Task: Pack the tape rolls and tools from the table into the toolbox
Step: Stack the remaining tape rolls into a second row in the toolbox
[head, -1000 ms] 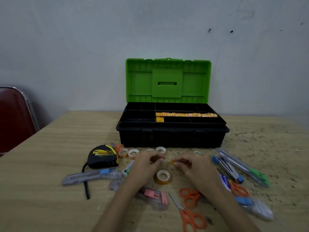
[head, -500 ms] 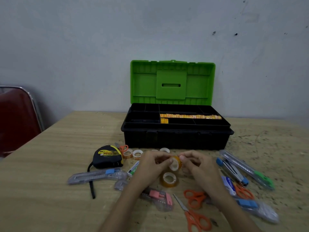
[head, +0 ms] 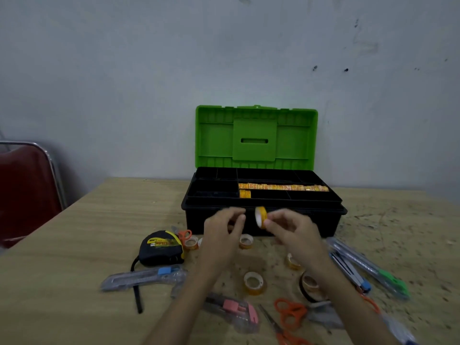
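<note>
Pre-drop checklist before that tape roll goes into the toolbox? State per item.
1. Roll secured: right hand pinches the small tape roll at its edge; grip looks firm. Ok.
2. Left hand free: fingers loosely curled, holding nothing. Ok.
3. Toolbox open: green lid stands upright. Ok.
4. Room in the tray: row of small tape rolls fills one compartment, a second row has begun below it with space left. Ok.
5. Roll over the tray: it is in front of the box's front wall, not above the compartments. Not ok.
6. Table emptied: loose rolls, scissors and tape measure remain. Not ok.
</note>
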